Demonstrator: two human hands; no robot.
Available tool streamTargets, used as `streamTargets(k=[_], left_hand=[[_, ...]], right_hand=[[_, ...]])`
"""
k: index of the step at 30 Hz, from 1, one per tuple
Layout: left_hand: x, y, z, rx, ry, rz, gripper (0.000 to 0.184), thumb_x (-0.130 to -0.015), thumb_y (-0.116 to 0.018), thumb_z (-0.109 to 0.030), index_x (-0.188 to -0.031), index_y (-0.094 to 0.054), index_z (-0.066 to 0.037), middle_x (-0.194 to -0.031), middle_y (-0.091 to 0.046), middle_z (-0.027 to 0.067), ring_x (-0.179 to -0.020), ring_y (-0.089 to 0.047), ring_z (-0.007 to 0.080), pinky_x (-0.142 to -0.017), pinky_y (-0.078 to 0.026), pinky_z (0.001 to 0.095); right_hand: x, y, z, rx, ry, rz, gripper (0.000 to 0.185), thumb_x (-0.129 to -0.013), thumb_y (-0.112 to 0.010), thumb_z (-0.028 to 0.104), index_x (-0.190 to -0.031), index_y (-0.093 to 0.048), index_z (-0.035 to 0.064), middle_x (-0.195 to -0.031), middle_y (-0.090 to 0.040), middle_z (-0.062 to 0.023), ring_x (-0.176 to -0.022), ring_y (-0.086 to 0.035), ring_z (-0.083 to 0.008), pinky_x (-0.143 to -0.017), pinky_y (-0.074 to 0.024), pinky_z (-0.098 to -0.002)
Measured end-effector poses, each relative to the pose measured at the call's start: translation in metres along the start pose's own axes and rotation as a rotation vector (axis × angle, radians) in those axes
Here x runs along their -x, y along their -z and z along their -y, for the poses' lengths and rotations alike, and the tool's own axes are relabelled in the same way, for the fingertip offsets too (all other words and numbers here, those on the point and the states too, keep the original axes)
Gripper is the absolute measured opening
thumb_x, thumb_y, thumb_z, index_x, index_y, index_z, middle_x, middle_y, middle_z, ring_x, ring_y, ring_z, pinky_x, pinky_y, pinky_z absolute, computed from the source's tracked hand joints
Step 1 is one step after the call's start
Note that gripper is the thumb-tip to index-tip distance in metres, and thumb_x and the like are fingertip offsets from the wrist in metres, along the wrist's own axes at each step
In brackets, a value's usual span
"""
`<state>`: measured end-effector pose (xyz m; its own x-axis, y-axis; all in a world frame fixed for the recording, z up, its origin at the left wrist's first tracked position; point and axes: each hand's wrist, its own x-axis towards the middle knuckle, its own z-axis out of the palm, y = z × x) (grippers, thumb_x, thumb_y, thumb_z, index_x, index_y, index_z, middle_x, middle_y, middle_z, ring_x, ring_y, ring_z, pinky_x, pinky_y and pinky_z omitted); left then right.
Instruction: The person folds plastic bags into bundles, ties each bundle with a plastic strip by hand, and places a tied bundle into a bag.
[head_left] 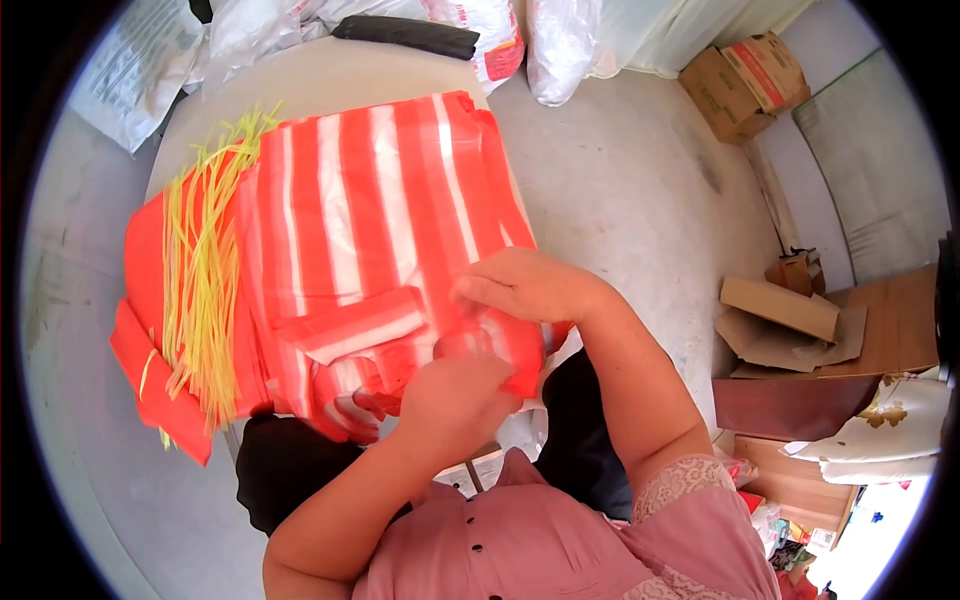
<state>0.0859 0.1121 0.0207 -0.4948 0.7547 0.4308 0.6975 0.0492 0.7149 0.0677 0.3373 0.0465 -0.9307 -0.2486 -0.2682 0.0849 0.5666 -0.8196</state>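
Hands, left (455, 400) and right (520, 285), 2 at 1 striped pile (355, 195), grips too blurred to tell; 1 yellow bundle (203, 275) alongside

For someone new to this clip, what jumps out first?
The red-and-white striped sheeting, spread wide across the middle. Next, the bright yellow strips lying along its left side; then the left hand and right hand, both at its near right part.

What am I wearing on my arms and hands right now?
Short pink sleeves; the right one ends in a cream lace band with a scalloped look. Your forearms are uncovered, and no gloves show on your left hand or right hand.
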Motion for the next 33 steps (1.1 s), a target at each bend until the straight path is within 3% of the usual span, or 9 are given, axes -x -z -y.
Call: streamTargets(k=[5, 7, 11, 17, 23, 33], left_hand=[[-0.002, 0.004, 0.005, 0.113, 0.072, -0.024, 0.027, -0.072, -0.077, -0.002, -0.099, -0.071, -0.003, -0.093, -0.072, 0.0118, -0.076, -0.07, 0.0308, -0.064, -0.057, 0.0371], [-0.001, 0.002, 0.004, 0.03, -0.005, -0.012, 0.027, -0.071, -0.077, -0.003, -0.097, -0.07, -0.003, -0.091, -0.071, 0.0109, -0.074, -0.069, 0.0294, -0.062, -0.056, 0.0366], [0.002, -0.002, 0.004, -0.152, -0.164, 0.066, 0.027, -0.068, -0.078, -0.005, -0.094, -0.07, -0.005, -0.087, -0.068, 0.0083, -0.071, -0.067, 0.0263, -0.059, -0.055, 0.0361], [0.006, -0.006, 0.005, -0.153, -0.226, 0.071, 0.027, -0.067, -0.078, -0.005, -0.091, -0.068, -0.007, -0.088, -0.064, 0.0069, -0.071, -0.066, 0.0251, -0.059, -0.054, 0.0356], [-0.002, -0.01, 0.003, -0.137, -0.292, -0.12, 0.025, -0.067, -0.077, -0.002, -0.09, -0.067, -0.004, -0.092, -0.067, 0.009, -0.071, -0.067, 0.0258, -0.058, -0.054, 0.0351], [0.005, -0.012, 0.005, -0.147, -0.308, -0.053, 0.033, -0.068, -0.075, 0.0, -0.101, -0.07, -0.002, -0.086, -0.069, 0.0084, -0.069, -0.067, 0.0243, -0.053, -0.052, 0.034]], right_hand=[[-0.003, 0.002, -0.004, -0.199, 0.091, -0.008, 0.048, -0.111, -0.047, 0.042, -0.111, -0.07, 0.0003, -0.102, -0.074, -0.0121, -0.099, -0.069, -0.0246, -0.093, -0.0527, -0.0379], [-0.002, 0.004, -0.004, -0.298, 0.08, 0.016, 0.049, -0.111, -0.046, 0.043, -0.111, -0.07, -0.0001, -0.103, -0.073, -0.0114, -0.099, -0.069, -0.0224, -0.093, -0.0528, -0.0371], [0.001, 0.008, -0.008, -0.275, 0.011, 0.037, 0.049, -0.111, -0.046, 0.043, -0.111, -0.07, 0.0004, -0.102, -0.074, -0.0102, -0.098, -0.069, -0.0202, -0.092, -0.0537, -0.0355], [0.003, 0.009, -0.006, -0.237, 0.013, 0.11, 0.047, -0.111, -0.046, 0.041, -0.114, -0.07, 0.0003, -0.104, -0.074, -0.0106, -0.099, -0.07, -0.0208, -0.091, -0.0545, -0.0352], [0.007, 0.009, -0.007, -0.192, 0.039, 0.074, 0.045, -0.111, -0.046, 0.039, -0.116, -0.069, 0.0014, -0.107, -0.074, -0.0105, -0.101, -0.071, -0.0211, -0.094, -0.0538, -0.0356], [0.007, 0.008, -0.008, -0.149, 0.032, 0.093, 0.042, -0.11, -0.048, 0.038, -0.115, -0.07, 0.0025, -0.107, -0.076, -0.0092, -0.103, -0.071, -0.0227, -0.095, -0.0535, -0.036]])
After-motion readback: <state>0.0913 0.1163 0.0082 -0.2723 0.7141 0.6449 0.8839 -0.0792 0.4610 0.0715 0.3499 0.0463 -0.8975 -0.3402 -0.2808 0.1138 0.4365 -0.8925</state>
